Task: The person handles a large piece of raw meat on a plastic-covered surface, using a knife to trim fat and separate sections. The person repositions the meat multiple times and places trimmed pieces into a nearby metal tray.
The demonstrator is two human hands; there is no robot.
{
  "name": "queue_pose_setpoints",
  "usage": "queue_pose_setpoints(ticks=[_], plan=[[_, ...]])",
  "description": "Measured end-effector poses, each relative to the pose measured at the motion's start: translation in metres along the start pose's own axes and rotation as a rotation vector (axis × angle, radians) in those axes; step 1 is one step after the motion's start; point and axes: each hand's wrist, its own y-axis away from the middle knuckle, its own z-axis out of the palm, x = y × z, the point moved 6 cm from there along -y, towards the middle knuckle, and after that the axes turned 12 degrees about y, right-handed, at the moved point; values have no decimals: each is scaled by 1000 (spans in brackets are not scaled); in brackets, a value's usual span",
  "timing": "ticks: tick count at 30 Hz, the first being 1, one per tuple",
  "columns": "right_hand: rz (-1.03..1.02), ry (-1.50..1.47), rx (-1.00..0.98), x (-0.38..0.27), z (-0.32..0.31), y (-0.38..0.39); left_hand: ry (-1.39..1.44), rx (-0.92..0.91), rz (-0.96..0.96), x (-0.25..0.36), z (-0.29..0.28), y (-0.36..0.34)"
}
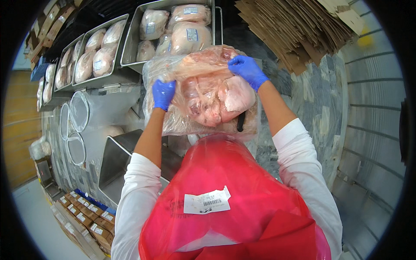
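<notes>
Raw pink meat with pale fat lies in front of me on a clear plastic liner. Across its far side stretches a fold of clear plastic film. My left hand, in a blue glove, is closed on the film at the left of the meat. At the far right corner, my right hand, also blue-gloved, pinches the film's edge. A black curved object lies at the near right side of the meat; its kind is unclear. What supports the liner is mostly hidden.
Metal tubs of wrapped, labelled meat stand far left. Nearer are round-rimmed clear bags and a metal bin. Flattened cardboard is stacked far right. Boxes sit low left. My red apron bears a white label.
</notes>
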Motion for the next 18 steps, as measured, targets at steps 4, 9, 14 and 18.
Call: queue_pose_setpoints(ticks=[4,9,14,18], plan=[[12,-144,145,-1,-31,15,158,-91,-77,23,-30,-73],[40,194,189,45,-17,68,565,-83,-342,82,-15,-135],[-143,250,306,30,8,112,1049,75,-537,78,42,-177],[-64,247,270,30,6,119,-172,-156,-235,88,75,-177]])
